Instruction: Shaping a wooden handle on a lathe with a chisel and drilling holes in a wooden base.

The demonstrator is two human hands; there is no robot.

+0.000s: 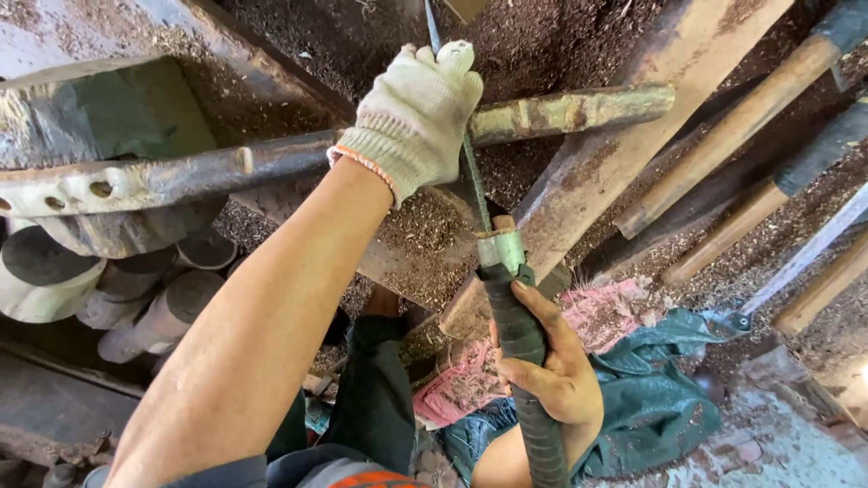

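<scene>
My left hand (418, 113), in a white knit glove, grips a long bamboo pole (570, 110) that lies across a slanted wooden beam (624, 117). The pole's left part is dark and wet, its right end greenish. My bare right hand (550, 361) is closed on the black-wrapped handle (515, 325) of a hand saw. The saw's thin blade (472, 185) runs upward and meets the pole just beside the gloved fingers.
Sawdust and shavings (542, 45) cover the ground. Cut bamboo sections (54, 271) are stacked at the left. Wooden tool handles (741, 117) lean at the right. A teal cloth (660, 389) and a pink cloth (606, 312) lie under my right hand.
</scene>
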